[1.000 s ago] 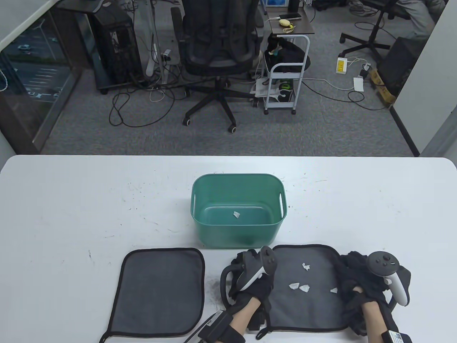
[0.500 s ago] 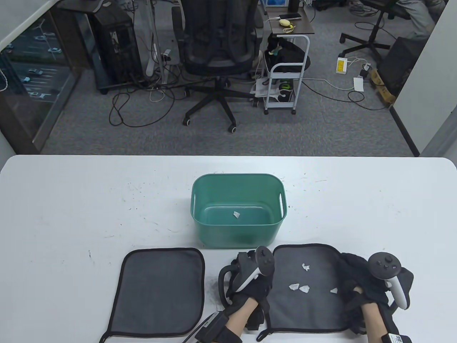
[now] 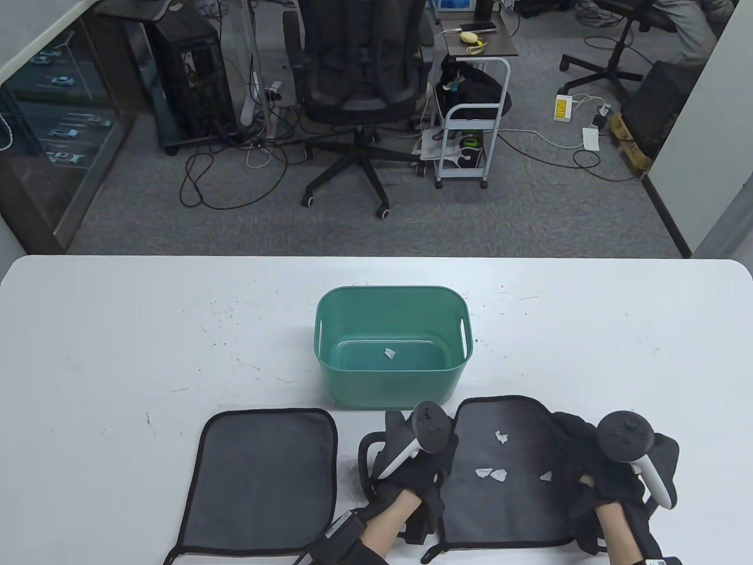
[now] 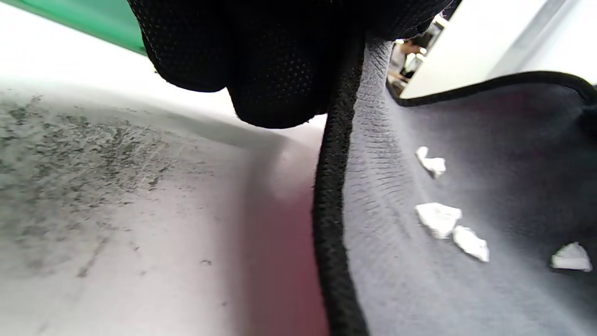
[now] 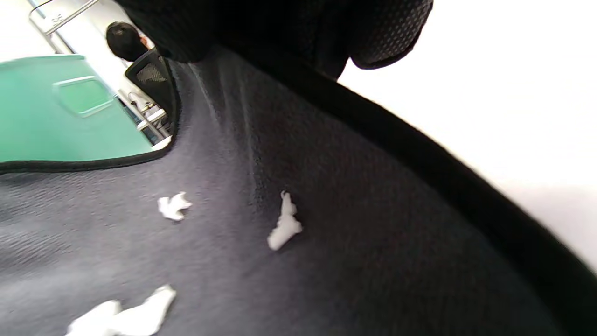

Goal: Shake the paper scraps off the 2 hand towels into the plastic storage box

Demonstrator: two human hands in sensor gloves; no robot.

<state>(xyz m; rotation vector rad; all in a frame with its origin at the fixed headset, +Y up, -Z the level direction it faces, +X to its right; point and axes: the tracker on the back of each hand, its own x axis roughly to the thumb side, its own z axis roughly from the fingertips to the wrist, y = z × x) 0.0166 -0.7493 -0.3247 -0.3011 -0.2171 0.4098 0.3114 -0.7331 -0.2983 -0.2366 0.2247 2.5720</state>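
A white worktop (image 3: 117,353) with rounded far corners carries everything; its surface is flecked with small dark marks, and a dusty grey smudge (image 4: 79,154) lies between the two towels near the front edge. A green plastic storage box (image 3: 393,344) stands on it at the middle, open side up. Just in front of the box to the left, a grey hand towel with black trim (image 3: 265,479) lies flat. To the right, a second grey towel (image 3: 517,506) has both side edges raised off the worktop.
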